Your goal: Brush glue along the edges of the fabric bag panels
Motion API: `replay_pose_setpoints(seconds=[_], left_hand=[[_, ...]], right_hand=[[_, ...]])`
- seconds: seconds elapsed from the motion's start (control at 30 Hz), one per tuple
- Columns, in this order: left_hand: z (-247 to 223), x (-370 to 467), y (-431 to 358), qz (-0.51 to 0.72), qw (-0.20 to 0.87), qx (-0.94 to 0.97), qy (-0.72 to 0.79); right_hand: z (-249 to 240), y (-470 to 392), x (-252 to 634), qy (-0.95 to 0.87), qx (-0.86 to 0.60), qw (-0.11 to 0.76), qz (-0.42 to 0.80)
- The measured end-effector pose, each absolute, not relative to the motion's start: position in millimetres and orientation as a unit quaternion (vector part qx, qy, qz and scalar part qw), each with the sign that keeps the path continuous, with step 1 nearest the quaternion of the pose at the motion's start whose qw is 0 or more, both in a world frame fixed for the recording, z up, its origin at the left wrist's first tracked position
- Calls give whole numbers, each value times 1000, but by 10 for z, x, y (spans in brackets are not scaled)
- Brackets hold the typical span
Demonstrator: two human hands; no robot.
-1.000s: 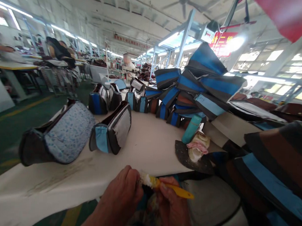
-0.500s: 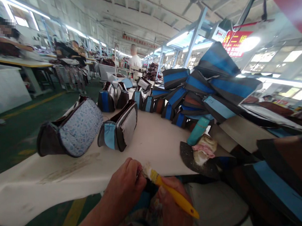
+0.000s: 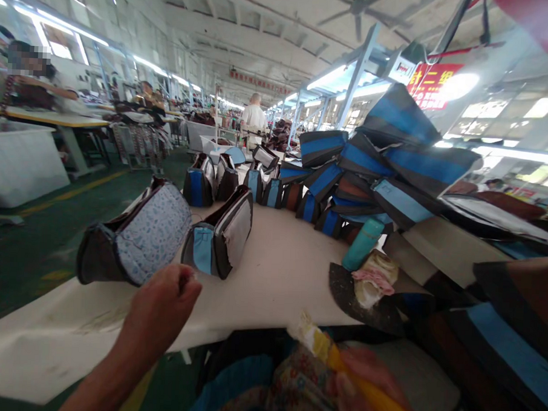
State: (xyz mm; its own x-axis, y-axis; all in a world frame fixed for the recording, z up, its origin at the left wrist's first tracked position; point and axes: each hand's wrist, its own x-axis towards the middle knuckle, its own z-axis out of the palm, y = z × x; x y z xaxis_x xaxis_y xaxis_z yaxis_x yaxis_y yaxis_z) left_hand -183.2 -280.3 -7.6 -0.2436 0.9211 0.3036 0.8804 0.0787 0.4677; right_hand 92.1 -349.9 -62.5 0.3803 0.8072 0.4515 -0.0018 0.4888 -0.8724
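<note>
My right hand (image 3: 366,379), low on the right, grips a yellow-handled paintbrush (image 3: 335,356) with pale, clotted bristles pointing up and left. My left hand (image 3: 163,313) is closed over the near table edge, fingertips pinched together; what they hold, if anything, is too small to make out. Just beyond it stand a pouch-shaped bag with pale blue patterned lining outward (image 3: 152,236) and a dark bag with a light-blue stripe (image 3: 202,251). A dark piece with a blue panel (image 3: 239,379) lies by my lap, partly hidden below the table.
A teal bottle (image 3: 363,243) and a cream container with pink cloth (image 3: 374,279) stand on a dark scrap (image 3: 343,287) at right. Blue-striped bag pieces (image 3: 376,155) are heaped behind. Several bags line the back of the pale table (image 3: 271,272). Other people work farther off.
My left hand has moved left, away from the brush, toward the two near bags. My right hand with the brush has shifted slightly right and down. The blue piece by my lap shows more.
</note>
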Motion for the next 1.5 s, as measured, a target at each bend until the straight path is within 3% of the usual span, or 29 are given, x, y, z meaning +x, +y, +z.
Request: replay_pose_setpoints(seconds=[0.13, 0.2, 0.37, 0.53, 0.67, 1.1, 1.2, 1.4, 1.5], left_hand=[[-34, -1908, -2934, 326, 214, 612, 688], [-67, -1814, -3031, 359, 314, 599, 643], [-140, -1625, -3143, 422, 498, 541, 529], [-89, -1525, -3171, 441, 593, 489, 464], [-18, -1414, -3227, 441, 663, 453, 402], [87, -1187, -3352, 402, 644, 531, 378], [117, -1147, -3370, 405, 577, 586, 400], [156, -1094, -3362, 425, 338, 760, 358], [134, -1075, -3359, 413, 290, 800, 326]], right_hand=[[-605, -3323, 1013, -188, -316, 705, 606], [-602, -3256, 954, -91, -267, 663, 694], [-618, -3275, 829, -17, -243, 616, 749], [-586, -3309, 810, 15, -232, 594, 770], [-515, -3292, 759, -9, -131, 587, 799], [-640, -3285, 750, -21, -81, 580, 811], [-708, -3275, 758, -35, -100, 583, 805], [-858, -3267, 766, -70, -160, 584, 792], [-876, -3277, 762, -82, -171, 579, 793]])
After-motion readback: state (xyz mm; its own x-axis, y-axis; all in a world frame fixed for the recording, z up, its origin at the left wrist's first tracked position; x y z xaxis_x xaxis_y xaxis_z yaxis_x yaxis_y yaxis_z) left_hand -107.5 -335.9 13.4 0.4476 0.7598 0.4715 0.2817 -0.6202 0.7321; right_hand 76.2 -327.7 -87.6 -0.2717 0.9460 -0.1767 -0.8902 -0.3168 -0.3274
